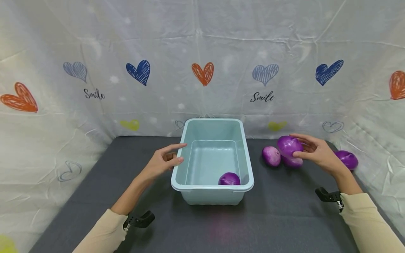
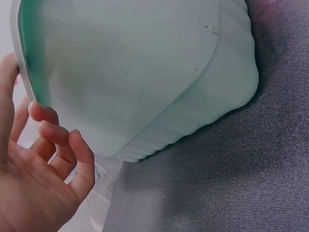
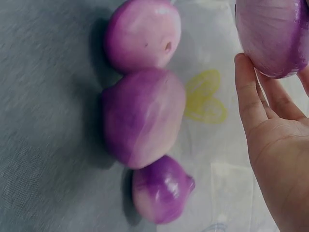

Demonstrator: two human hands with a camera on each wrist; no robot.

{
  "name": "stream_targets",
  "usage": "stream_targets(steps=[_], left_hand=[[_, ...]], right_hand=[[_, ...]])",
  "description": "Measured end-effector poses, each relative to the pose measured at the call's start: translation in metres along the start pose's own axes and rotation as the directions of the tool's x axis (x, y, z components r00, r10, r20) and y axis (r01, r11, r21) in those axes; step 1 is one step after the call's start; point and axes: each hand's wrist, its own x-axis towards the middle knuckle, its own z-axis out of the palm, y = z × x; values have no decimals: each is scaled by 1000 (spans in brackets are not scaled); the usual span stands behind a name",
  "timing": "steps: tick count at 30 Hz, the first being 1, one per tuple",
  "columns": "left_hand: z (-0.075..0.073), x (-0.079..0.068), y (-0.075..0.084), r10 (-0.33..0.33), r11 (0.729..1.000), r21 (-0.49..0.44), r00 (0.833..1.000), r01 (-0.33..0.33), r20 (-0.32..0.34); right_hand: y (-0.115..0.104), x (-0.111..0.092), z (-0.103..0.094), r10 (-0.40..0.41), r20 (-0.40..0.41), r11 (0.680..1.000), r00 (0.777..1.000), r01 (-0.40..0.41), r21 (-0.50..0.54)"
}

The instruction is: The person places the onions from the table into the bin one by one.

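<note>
My right hand [image 1: 316, 151] grips a red onion [image 1: 288, 144] between thumb and fingers, raised over the other onions at the table's right. In the right wrist view, the held onion [image 3: 275, 36] shows at the upper right corner. Below it sit a paler red onion [image 1: 271, 156] and another red onion [image 1: 292, 162], partly hidden by the held one. Behind my right wrist lies one more onion [image 1: 347, 160]. My left hand [image 1: 161, 161] holds the left rim of a pale blue plastic bin [image 1: 212, 188], some fingers curled against its outer wall [image 2: 145, 72]. Inside the bin, one red onion [image 1: 229, 179] rests near the front.
A dark grey cloth [image 1: 272, 218] covers the table. Behind it hangs a white curtain [image 1: 171, 42] printed with hearts and the word Smile. The bin stands mid-table, with its far end close to the curtain. Each wrist wears a black strap [image 1: 139, 220].
</note>
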Motion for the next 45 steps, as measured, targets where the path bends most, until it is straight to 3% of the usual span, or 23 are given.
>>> stream_targets(steps=[26,37,45], left_hand=[[-5,2,6,-6,1000,-10,1000,6,3],[-4,4,4,-21,1000,-2,1000,21,-5],[-3,3,2,-31,1000,2,999,31,-14]], right_hand=[[-45,61,42,-122,47,988,991,117,100],[-59,83,68,-179,113,978,977,163,133],[-65,96,90,-244,183,960,952,211,184]])
